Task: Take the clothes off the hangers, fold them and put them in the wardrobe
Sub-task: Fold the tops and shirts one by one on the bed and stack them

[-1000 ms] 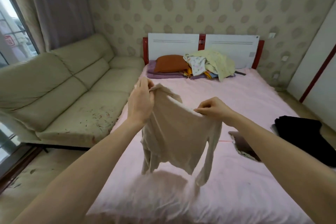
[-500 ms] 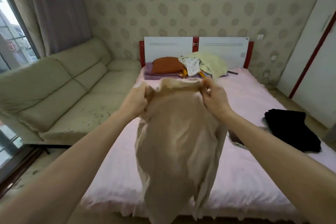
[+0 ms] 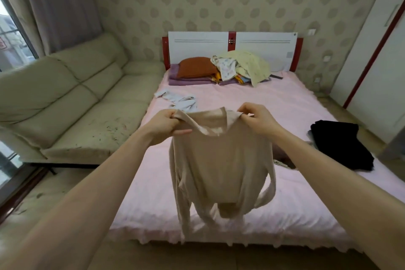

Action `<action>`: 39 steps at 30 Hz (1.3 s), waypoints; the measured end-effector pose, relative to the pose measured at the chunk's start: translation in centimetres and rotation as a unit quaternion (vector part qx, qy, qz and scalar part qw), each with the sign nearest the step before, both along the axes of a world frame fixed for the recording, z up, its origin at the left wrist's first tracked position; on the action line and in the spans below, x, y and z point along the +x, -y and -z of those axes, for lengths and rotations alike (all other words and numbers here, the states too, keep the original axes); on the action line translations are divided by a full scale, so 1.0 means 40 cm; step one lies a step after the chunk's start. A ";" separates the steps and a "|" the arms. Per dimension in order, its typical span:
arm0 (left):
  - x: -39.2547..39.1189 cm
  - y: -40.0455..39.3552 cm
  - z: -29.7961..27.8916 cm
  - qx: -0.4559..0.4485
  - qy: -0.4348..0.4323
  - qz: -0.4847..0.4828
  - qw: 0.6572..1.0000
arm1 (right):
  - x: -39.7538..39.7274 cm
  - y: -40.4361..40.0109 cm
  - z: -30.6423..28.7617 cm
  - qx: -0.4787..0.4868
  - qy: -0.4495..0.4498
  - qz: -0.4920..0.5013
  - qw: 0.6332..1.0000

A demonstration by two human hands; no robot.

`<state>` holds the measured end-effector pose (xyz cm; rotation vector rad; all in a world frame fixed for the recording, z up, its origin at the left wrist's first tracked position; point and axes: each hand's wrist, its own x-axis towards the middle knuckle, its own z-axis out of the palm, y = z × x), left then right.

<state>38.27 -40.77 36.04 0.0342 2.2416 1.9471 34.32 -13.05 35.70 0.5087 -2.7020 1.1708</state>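
The beige top [image 3: 219, 160] hangs in the air above the foot edge of the bed [image 3: 285, 204], held by both shoulders. The left hand [image 3: 166, 125] pinches the left shoulder seam, fingers curled round the cloth, and the right hand [image 3: 256, 120] pinches the right shoulder in the same way — so both are clenched on the garment, not released. No hanger is visible in it, so I judge this piece is already off its hanger and the folding step is next.

Why held like this: with the shoulders stretched apart and the collar up, the body and the two sleeves fall straight by their own weight, w/o twists. This makes it easy to lay it flat on the pink sheet, approx. in the free middle of the bed, and fold it there.

Other clothes wait around: a black garment [image 3: 341, 144] lies at the right edge of the bed, a small light piece [image 3: 177, 98] near the left edge, and a mixed pile [image 3: 241, 66] at the head edge beside an orange pillow [image 3: 196, 67]. The white wardrobe [image 3: 381, 61] stands to the right of the bed, doors closed — I think the folded things go there later.
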 end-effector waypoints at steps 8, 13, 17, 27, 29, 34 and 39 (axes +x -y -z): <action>-0.017 0.033 0.033 -0.050 0.038 0.049 0.997 | 0.023 -0.065 -0.020 0.001 0.281 -0.171 0.944; -0.023 0.037 0.018 -0.071 0.046 0.111 0.990 | 0.006 -0.061 -0.024 -0.026 0.247 -0.149 0.957; -0.019 0.046 0.002 -0.027 0.066 0.126 0.989 | -0.016 -0.054 -0.028 -0.103 0.171 -0.103 0.974; -0.029 0.068 0.004 0.123 0.141 0.009 0.982 | -0.035 -0.065 -0.060 -0.025 0.206 -0.161 0.965; -0.035 0.066 0.007 0.055 0.115 0.020 0.992 | -0.040 -0.063 -0.060 -0.046 0.199 -0.144 0.968; -0.042 0.068 0.006 0.043 0.110 0.065 0.991 | -0.057 -0.053 -0.053 -0.034 0.174 -0.078 0.981; -0.046 0.061 0.010 0.024 0.099 0.084 0.991 | -0.069 -0.059 -0.040 -0.017 0.174 -0.027 0.984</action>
